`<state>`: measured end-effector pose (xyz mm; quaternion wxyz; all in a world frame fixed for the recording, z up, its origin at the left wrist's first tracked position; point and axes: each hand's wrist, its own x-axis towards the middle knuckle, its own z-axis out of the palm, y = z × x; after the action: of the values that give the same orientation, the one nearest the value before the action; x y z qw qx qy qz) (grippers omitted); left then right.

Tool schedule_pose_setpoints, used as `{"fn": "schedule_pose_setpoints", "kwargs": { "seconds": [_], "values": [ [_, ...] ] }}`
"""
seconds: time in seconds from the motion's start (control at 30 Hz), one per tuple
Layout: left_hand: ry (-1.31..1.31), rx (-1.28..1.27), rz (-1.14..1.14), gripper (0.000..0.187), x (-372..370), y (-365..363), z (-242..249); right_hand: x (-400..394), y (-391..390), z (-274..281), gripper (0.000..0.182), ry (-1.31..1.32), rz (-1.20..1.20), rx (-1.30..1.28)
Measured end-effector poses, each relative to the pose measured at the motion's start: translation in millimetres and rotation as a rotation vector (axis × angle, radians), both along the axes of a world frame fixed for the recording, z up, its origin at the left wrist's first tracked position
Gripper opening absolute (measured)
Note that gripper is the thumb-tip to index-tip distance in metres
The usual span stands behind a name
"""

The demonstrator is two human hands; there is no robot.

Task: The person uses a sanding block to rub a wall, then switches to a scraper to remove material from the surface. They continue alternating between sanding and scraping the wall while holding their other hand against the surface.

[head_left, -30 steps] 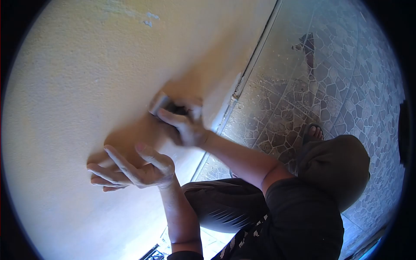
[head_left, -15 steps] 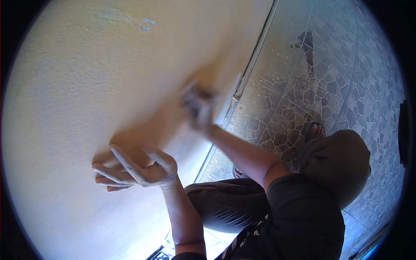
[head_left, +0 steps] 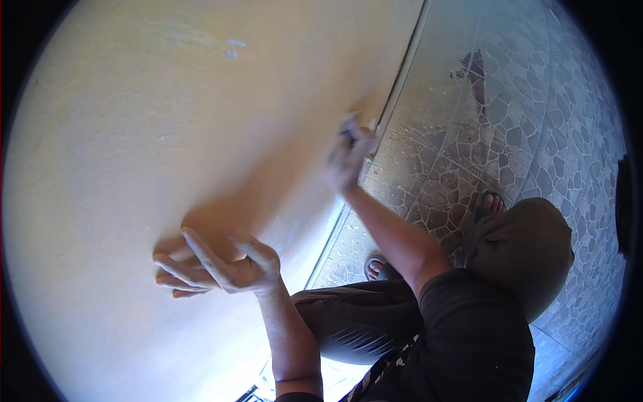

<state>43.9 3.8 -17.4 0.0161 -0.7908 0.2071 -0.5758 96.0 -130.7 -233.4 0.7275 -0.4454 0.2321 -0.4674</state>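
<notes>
My left hand [head_left: 231, 271] is open, its fingers spread and bent near the wall [head_left: 120, 147]. The fingertips seem to rest on the yellowish plaster, and pale dust coats the skin. Farther up and right, my right hand [head_left: 348, 161] is closed around a small dark grey pad [head_left: 348, 126], held against or close to the wall near its bottom edge. Motion blur and the fingers hide most of that pad, so its exact kind does not show. Shadows of both arms fall on the wall.
A paved floor [head_left: 522, 151] with a stone pattern meets the wall along a slanting joint [head_left: 402, 70]. Dust and crumbs lie near that joint. My bent knees [head_left: 522, 254] and sandalled feet [head_left: 492, 201] are close by. A dark stain [head_left: 475, 77] marks the floor.
My right hand has moved up and right along the wall, toward the floor joint, still gripping the pad. My left hand shifts only slightly rightward in view, along with the scene.
</notes>
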Motion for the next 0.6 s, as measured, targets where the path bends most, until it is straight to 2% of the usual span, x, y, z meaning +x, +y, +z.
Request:
{"fn": "schedule_pose_setpoints", "kwargs": {
  "seconds": [0.03, 0.07, 0.13, 0.2, 0.23, 0.27, 0.37, 0.4, 0.47, 0.5, 0.57, 0.6],
  "values": [
    [-0.001, -0.002, 0.016, 0.048, -2, 3, 3, 3, 0, -30, 0.013, 0.057, -0.066, 0.146],
    [0.023, 0.016, 0.019, 0.05, -3, 3, 4, 2, 5, -25, 0.013, 0.056, -0.056, 0.138],
    [0.057, 0.023, 0.046, 0.052, -2, -1, 3, -5, 33, 8, 0.014, 0.054, -0.026, 0.56],
    [0.069, 0.004, 0.019, 0.052, -5, 0, 3, -20, 87, 78, 0.002, -0.096, -0.199, 0.276],
    [0.051, -0.04, -0.021, 0.051, -1, -4, 3, -44, 87, 95, 0.016, 0.08, -0.032, -0.261],
    [0.044, -0.044, -0.036, 0.051, 2, -7, 2, -39, 70, 100, 0.016, 0.075, -0.047, -0.264],
    [0.005, 0.026, 0.025, 0.049, 0, 4, -1, 10, 14, 93, 0.036, -0.166, 0.042, 0.081],
    [0.027, 0.038, -0.033, 0.049, -1, 4, 1, 36, -32, 83, 0.036, 0.194, -0.232, -0.085],
    [0.02, 0.052, -0.02, 0.049, 0, 8, -2, 59, -92, 84, 0.036, 0.145, -0.153, 0.39],
    [0.0, 0.066, -0.034, 0.05, 1, 8, -3, 51, -80, 90, 0.036, 0.136, -0.144, 0.379],
    [-0.042, 0.054, 0.012, 0.051, 4, -2, -6, 16, -17, 98, 0.037, 0.231, -0.234, -0.253],
    [-0.057, 0.01, -0.012, 0.051, 6, -6, -8, -18, 42, 89, 0.037, 0.215, -0.247, -0.253]
  ]
}}
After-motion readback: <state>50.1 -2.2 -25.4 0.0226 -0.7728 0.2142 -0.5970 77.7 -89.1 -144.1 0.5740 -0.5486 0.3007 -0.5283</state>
